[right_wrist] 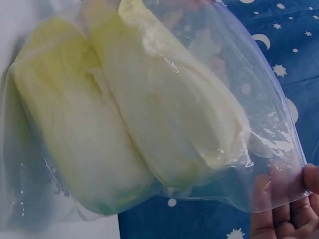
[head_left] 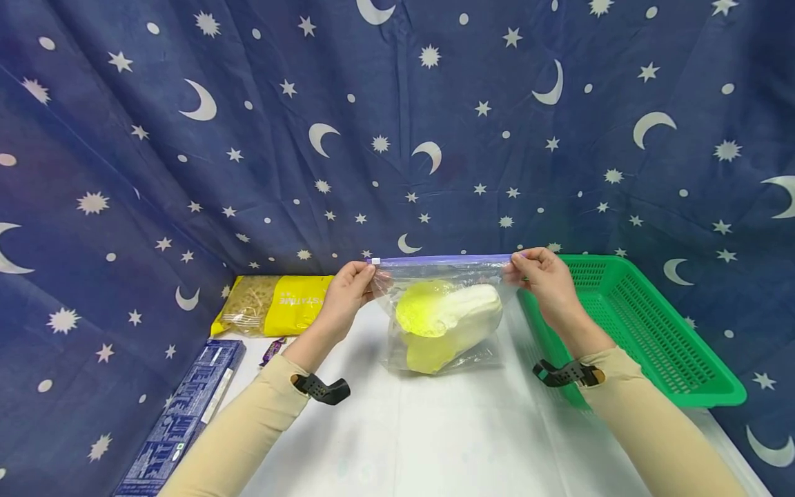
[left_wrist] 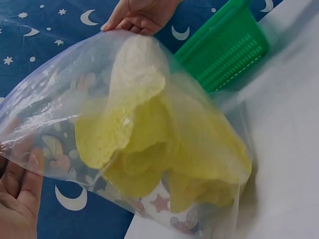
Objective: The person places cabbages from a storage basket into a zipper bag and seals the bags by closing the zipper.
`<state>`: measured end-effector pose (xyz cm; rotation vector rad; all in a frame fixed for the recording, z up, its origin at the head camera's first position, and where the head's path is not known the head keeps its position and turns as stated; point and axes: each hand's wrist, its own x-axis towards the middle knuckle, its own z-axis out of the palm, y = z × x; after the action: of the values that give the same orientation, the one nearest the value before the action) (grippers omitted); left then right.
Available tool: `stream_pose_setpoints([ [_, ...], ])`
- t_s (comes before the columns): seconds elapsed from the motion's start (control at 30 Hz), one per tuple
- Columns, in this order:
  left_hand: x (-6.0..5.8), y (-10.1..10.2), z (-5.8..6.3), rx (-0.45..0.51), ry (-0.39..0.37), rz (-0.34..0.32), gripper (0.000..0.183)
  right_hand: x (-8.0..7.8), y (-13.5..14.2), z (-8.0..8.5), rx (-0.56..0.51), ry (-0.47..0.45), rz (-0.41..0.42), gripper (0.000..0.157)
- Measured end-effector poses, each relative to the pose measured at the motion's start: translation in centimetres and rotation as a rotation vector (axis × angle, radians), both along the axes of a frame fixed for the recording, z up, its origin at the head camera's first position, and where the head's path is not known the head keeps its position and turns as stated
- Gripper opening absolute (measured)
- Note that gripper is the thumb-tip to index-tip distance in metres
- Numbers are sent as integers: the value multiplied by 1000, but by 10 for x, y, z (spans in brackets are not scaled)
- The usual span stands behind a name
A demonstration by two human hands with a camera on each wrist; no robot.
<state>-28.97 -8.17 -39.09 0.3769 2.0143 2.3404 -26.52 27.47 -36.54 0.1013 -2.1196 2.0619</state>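
Observation:
A clear zip bag [head_left: 397, 352] with a purple zip strip hangs between my two hands, its lower part over the white table. Inside it lie pieces of napa cabbage [head_left: 475, 307], yellow leaf ends to the left and pale stalks to the right. My left hand [head_left: 344, 293] pinches the bag's top left corner beside the small white slider [head_left: 375, 261]. At the top right corner, my right hand [head_left: 549, 286] pinches the zip strip between thumb and fingers. Two cabbage pieces [right_wrist: 174, 99] lie side by side in the right wrist view.
A green plastic basket [head_left: 702, 369] stands at the right, partly behind my right forearm. Back left lies a yellow food packet [head_left: 295, 304], with a purple-wrapped sweet [head_left: 272, 351] in front. A long blue box [head_left: 180, 414] runs along the left edge. A blue curtain [head_left: 397, 138] hangs behind.

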Motion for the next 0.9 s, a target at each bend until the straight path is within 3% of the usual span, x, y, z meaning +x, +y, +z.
stream_pose_setpoints([
  [0.2,4,3,-1,9,-19,-22,19,-2,7,-2,84,-51,3,31],
  [0.33,6,5,-1,17,-31,-10,21,-2,8,3,215,-31,-39,39],
  [0.47,9,7,0,20,-18,-28,21,1,-2,16,371,89,-125,43],
  [0.6,12,8,1,15,34,-63,20,2,-25,34,529,262,-169,36],
  [0.7,13,10,1,-5,77,-74,19,3,-50,46,646,332,-95,30],
  [0.9,18,15,2,-52,134,-95,23,2,-103,51,826,408,150,28],
])
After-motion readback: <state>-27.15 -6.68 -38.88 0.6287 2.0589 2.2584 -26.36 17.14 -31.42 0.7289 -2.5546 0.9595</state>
